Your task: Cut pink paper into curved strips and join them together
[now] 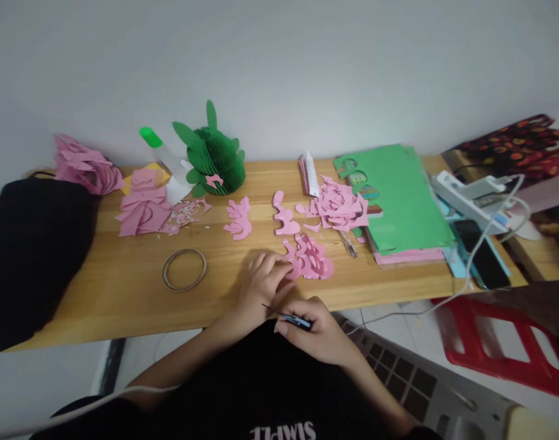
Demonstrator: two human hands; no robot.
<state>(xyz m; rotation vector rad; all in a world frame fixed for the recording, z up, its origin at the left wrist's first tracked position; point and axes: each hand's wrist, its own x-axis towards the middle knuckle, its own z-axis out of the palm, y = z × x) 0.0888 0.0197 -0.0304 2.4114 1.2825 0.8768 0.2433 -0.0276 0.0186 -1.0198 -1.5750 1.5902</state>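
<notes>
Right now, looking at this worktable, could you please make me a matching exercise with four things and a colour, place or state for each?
Things:
1. slim pointed tool
2. thin ring
3. phone
4. pleated paper figure

Descriptions:
A. beside the white power strip
B. dark green
C. held in the right hand
D. lying flat, to the left of the left hand

Right pairs: 1-C, 2-D, 3-A, 4-B
</notes>
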